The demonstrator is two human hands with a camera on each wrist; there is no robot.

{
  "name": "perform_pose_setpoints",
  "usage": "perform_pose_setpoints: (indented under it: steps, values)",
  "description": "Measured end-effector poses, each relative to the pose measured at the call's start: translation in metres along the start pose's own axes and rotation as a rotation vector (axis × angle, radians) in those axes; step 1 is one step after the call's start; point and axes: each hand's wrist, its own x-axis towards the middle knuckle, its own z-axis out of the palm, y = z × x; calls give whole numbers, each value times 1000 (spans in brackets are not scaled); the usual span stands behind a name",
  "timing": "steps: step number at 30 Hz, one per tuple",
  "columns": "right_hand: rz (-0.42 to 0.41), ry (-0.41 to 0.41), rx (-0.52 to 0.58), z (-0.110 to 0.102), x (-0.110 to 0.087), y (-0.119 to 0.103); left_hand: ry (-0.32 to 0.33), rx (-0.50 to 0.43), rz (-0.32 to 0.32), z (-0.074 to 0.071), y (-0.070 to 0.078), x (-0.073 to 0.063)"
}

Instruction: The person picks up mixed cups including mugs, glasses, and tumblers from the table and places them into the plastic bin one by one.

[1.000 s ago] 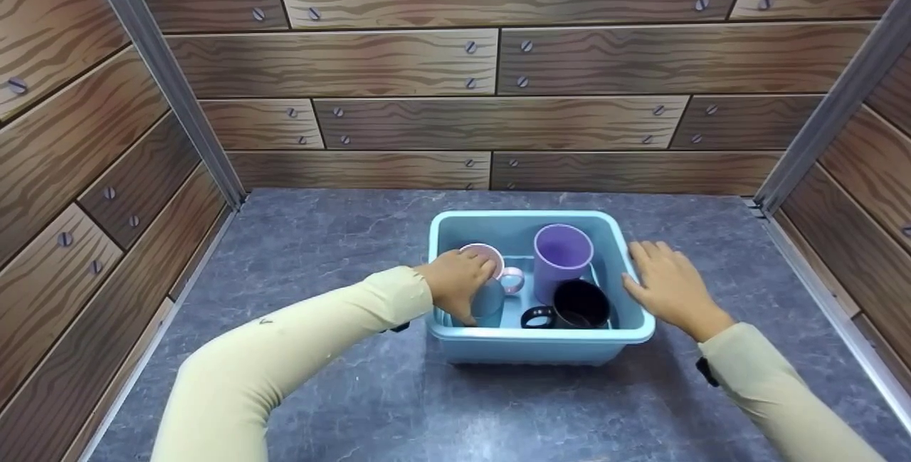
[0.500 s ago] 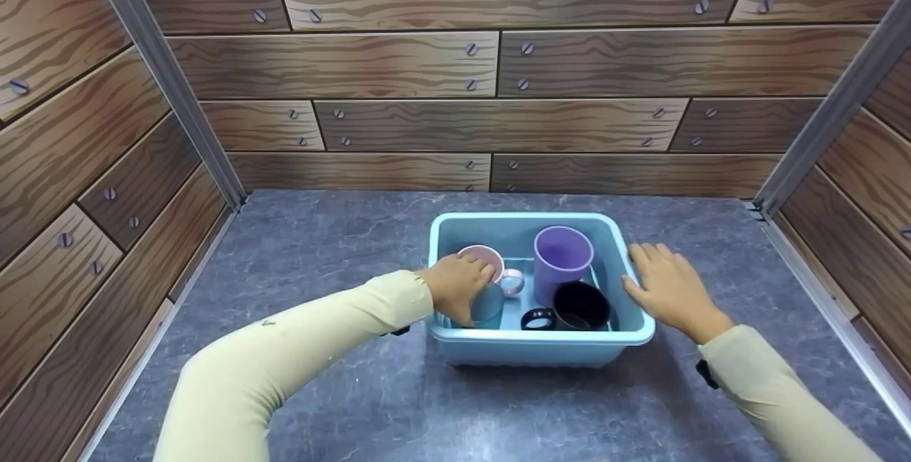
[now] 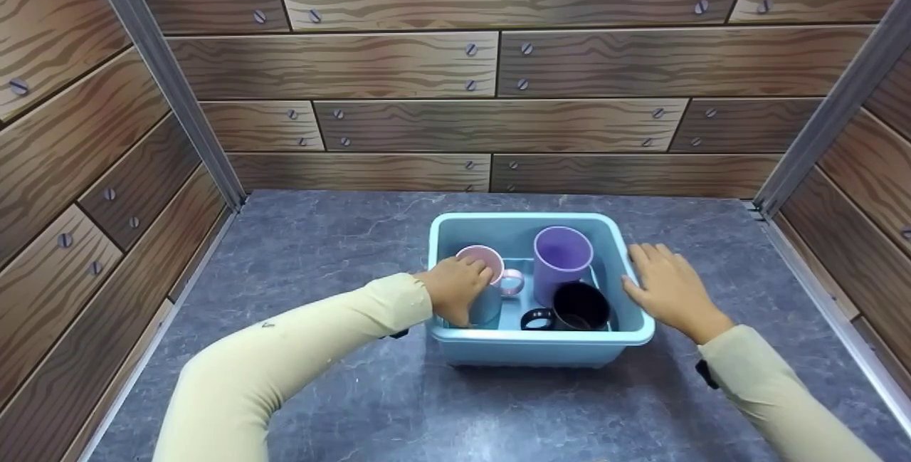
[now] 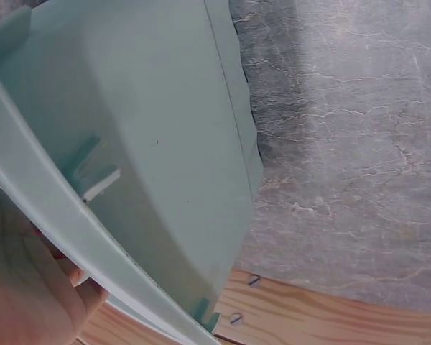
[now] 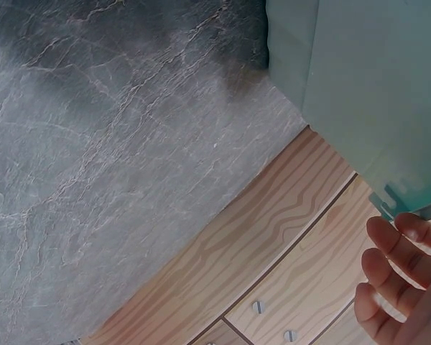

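Observation:
A light blue plastic tub [image 3: 527,348] stands on the table. My left hand [image 3: 455,290] reaches over its left side, thumb and fingers round a bluish cup [image 3: 488,307] in the front left corner. Just beyond the fingers shows a pink mug with a pale rim, its handle [image 3: 512,282] pointing right. In the left wrist view the tub's rim hides most of the held cup, and my left fingers [image 4: 47,287] show past it. My right hand [image 3: 669,290] lies palm down at the tub's right rim, fingertips touching it. A purple cup [image 3: 544,282] and a black mug [image 3: 580,307] stand inside.
The tub sits on a grey marbled tabletop [image 3: 320,391]. Wood-patterned panels [image 3: 427,63] close off the back and both sides, joined by grey metal posts [image 3: 167,85] at the corners.
My left hand and the bluish cup shift very slightly left, and the pink rim moves a touch left too. My right hand and the tub keep their places.

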Motion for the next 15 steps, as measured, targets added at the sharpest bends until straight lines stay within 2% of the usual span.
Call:
perform_pose_setpoints:
  steps: [7,15]
  values:
    - [5,-6,-9,0,1,0,16,-13,-1,2,-1,-3]
    - [13,-16,-8,0,1,0,4,-5,11,2,-1,-4]
